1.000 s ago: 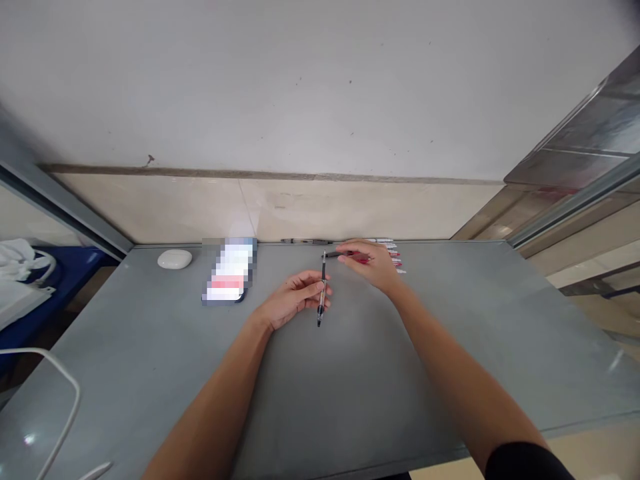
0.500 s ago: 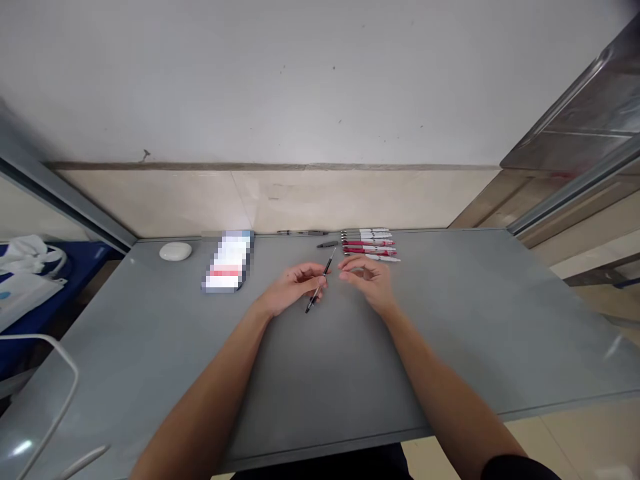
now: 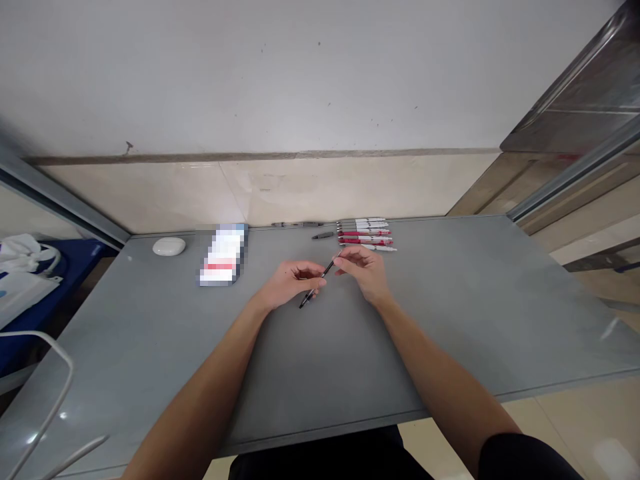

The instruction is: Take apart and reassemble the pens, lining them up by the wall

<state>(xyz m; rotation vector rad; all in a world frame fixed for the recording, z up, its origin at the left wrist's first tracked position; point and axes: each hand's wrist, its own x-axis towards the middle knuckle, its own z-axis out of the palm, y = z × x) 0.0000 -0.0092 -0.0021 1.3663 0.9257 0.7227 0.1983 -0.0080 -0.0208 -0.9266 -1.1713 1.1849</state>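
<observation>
**Pen [image 3: 328,268] held slantwise over the table [image 3: 325,373]**

My left hand [image 3: 290,285] grips its barrel, the lower end sticking out toward me. My right hand [image 3: 366,272] pinches its upper end between thumb and fingers. Beyond, a short grey piece [image 3: 323,235] lies near a row of pens [image 3: 369,233].

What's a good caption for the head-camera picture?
Left hand and right hand hold a pen over the table, near more pens.

I am indoors at a grey table [image 3: 450,300]; home or office, I cannot tell. Pens [image 3: 367,233] lie near its back edge, below a tiled wall [image 3: 350,183].
</observation>
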